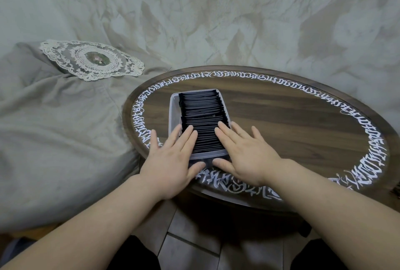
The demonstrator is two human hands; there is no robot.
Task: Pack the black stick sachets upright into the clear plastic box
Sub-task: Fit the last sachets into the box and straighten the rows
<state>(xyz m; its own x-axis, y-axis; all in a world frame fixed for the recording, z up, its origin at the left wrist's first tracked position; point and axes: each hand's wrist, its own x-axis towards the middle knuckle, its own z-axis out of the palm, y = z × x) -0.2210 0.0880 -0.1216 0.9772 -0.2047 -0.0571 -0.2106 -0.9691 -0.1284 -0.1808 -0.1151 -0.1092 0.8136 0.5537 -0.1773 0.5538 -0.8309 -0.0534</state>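
Our left hand [173, 161] and right hand [244, 157] lie flat, fingers straight, on the near end of the black stick sachets [202, 118], thumbs against the near wall of the clear plastic box [173, 113]. The thin, glossy sachets stand upright in a row running away from us. The rectangular box sits on the round wooden table [292, 122].

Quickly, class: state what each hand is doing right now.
Left hand: open, straight fingers resting flat on the black stick sachets in the clear plastic box.
Right hand: open, fingers flat on the sachets too.
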